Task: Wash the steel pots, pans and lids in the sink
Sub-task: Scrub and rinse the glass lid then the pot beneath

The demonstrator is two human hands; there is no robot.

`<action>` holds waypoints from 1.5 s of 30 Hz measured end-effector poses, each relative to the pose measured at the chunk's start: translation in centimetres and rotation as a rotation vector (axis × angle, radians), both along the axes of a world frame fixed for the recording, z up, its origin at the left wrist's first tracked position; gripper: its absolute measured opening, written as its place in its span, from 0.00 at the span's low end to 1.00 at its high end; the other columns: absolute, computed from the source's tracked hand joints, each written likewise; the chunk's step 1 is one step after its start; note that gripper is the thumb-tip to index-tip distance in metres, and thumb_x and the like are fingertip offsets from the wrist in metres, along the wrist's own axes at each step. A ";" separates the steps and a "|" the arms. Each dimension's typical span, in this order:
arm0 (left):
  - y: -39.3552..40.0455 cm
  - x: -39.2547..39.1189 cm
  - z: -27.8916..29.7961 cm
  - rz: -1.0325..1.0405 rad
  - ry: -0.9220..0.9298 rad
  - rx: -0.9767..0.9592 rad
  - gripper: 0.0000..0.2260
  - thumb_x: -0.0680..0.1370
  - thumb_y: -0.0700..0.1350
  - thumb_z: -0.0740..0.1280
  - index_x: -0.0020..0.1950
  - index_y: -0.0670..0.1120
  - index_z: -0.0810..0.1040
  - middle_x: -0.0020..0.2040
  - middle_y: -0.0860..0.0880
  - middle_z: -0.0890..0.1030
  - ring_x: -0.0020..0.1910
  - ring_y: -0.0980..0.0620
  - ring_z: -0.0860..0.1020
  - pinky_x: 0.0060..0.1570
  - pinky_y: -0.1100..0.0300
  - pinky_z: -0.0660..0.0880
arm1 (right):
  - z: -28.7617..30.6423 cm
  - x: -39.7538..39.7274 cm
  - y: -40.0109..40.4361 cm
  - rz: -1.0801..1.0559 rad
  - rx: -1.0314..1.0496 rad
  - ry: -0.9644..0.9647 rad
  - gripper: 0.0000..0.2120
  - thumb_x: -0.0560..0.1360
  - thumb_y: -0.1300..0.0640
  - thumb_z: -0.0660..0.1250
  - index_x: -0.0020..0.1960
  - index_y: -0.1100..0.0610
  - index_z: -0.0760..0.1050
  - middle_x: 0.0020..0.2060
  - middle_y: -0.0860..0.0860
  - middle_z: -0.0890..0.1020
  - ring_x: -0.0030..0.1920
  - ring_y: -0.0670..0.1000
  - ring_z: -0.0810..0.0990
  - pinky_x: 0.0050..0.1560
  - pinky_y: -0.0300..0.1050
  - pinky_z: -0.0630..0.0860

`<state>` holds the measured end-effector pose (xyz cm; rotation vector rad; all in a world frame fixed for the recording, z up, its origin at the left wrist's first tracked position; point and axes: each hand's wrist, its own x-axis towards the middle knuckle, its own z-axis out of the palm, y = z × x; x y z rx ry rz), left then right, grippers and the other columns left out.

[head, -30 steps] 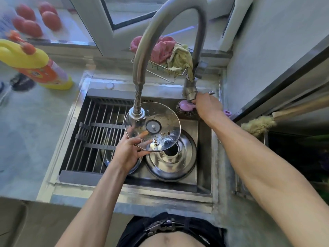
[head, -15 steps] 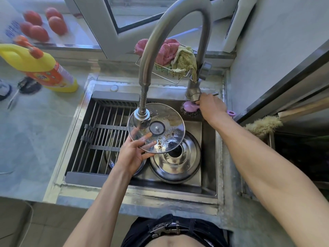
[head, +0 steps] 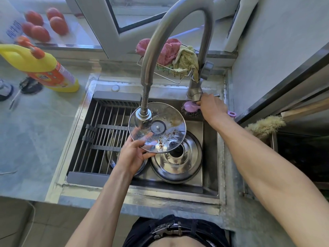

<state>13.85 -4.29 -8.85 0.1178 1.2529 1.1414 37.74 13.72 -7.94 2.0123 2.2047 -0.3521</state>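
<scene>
My left hand (head: 132, 153) grips the near edge of a round glass lid (head: 167, 122) with food bits on its underside, holding it tilted right under the faucet's spray head (head: 142, 118). In the steel sink (head: 210, 157) lie an upturned steel lid (head: 178, 161) on the right and a steel pot (head: 114, 157) partly hidden below my left hand. My right hand (head: 211, 107) is at the faucet's base, fingers curled at the tap handle (head: 216, 95). No water stream is visible.
A roll-up drying rack (head: 106, 125) covers the sink's left half. A pink-handled steel scrubber (head: 190, 107) sits by the faucet base. A wire basket with cloths (head: 170, 57) hangs behind, and a yellow detergent bottle (head: 41, 66) stands on the left counter. Tomatoes (head: 44, 25) lie on the sill.
Both hands keep their places on the lid and at the tap. The view has shifted slightly; the lid stays under the spray head.
</scene>
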 end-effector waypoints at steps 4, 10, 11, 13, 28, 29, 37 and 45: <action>-0.1 0.1 0.5 -0.011 -0.011 0.019 0.22 0.81 0.30 0.58 0.61 0.58 0.71 0.61 0.40 0.83 0.55 0.36 0.83 0.41 0.45 0.83 | 0.2 0.1 -0.1 0.011 -0.005 -0.006 0.11 0.82 0.65 0.55 0.62 0.63 0.72 0.52 0.62 0.81 0.52 0.63 0.81 0.41 0.51 0.71; -0.4 -0.4 0.0 0.018 -0.037 0.020 0.24 0.82 0.29 0.55 0.70 0.54 0.70 0.62 0.38 0.83 0.53 0.36 0.83 0.36 0.45 0.84 | -0.1 0.2 -0.4 -0.019 -0.004 0.118 0.09 0.83 0.58 0.58 0.60 0.61 0.71 0.49 0.60 0.81 0.45 0.59 0.78 0.41 0.51 0.72; -0.5 -0.5 0.0 0.024 -0.044 0.022 0.25 0.82 0.29 0.55 0.72 0.53 0.69 0.62 0.38 0.83 0.53 0.36 0.83 0.35 0.46 0.84 | -0.2 0.2 -0.5 -0.038 -0.005 0.159 0.10 0.83 0.54 0.59 0.59 0.60 0.70 0.49 0.60 0.81 0.45 0.59 0.78 0.42 0.52 0.73; -0.6 -0.7 -0.1 0.030 -0.046 0.021 0.26 0.82 0.30 0.56 0.74 0.53 0.68 0.62 0.39 0.83 0.56 0.35 0.83 0.37 0.45 0.84 | 0.0 0.1 -1.2 -0.059 0.004 0.226 0.15 0.83 0.50 0.59 0.62 0.61 0.69 0.51 0.60 0.80 0.49 0.62 0.80 0.44 0.54 0.76; -1.9 -1.0 -0.8 -0.131 0.079 0.047 0.32 0.78 0.26 0.58 0.76 0.54 0.68 0.64 0.39 0.82 0.54 0.37 0.82 0.30 0.54 0.82 | -0.7 -7.5 -10.8 0.117 -0.051 0.501 0.14 0.82 0.54 0.58 0.59 0.53 0.81 0.46 0.56 0.84 0.44 0.60 0.82 0.40 0.49 0.77; -2.0 -1.0 -0.9 -0.148 0.092 0.050 0.32 0.78 0.25 0.57 0.76 0.54 0.69 0.63 0.39 0.82 0.55 0.36 0.82 0.30 0.54 0.82 | -0.5 -8.4 -11.1 0.156 -0.058 0.502 0.14 0.81 0.55 0.59 0.61 0.53 0.81 0.47 0.57 0.84 0.46 0.61 0.82 0.44 0.52 0.79; -2.7 -3.7 -1.2 -0.114 0.065 0.051 0.33 0.77 0.24 0.57 0.76 0.53 0.69 0.62 0.39 0.83 0.49 0.40 0.85 0.39 0.45 0.83 | 0.2 -7.0 -14.0 0.278 -0.273 0.278 0.08 0.75 0.60 0.60 0.46 0.55 0.78 0.43 0.58 0.80 0.44 0.63 0.80 0.40 0.50 0.76; -1.7 -2.2 -0.9 -0.179 0.099 0.059 0.32 0.78 0.26 0.58 0.76 0.52 0.70 0.64 0.37 0.81 0.56 0.34 0.82 0.39 0.44 0.83 | 0.0 -9.5 -12.2 0.222 -0.133 0.406 0.17 0.79 0.60 0.59 0.64 0.51 0.78 0.50 0.61 0.82 0.48 0.64 0.81 0.45 0.54 0.79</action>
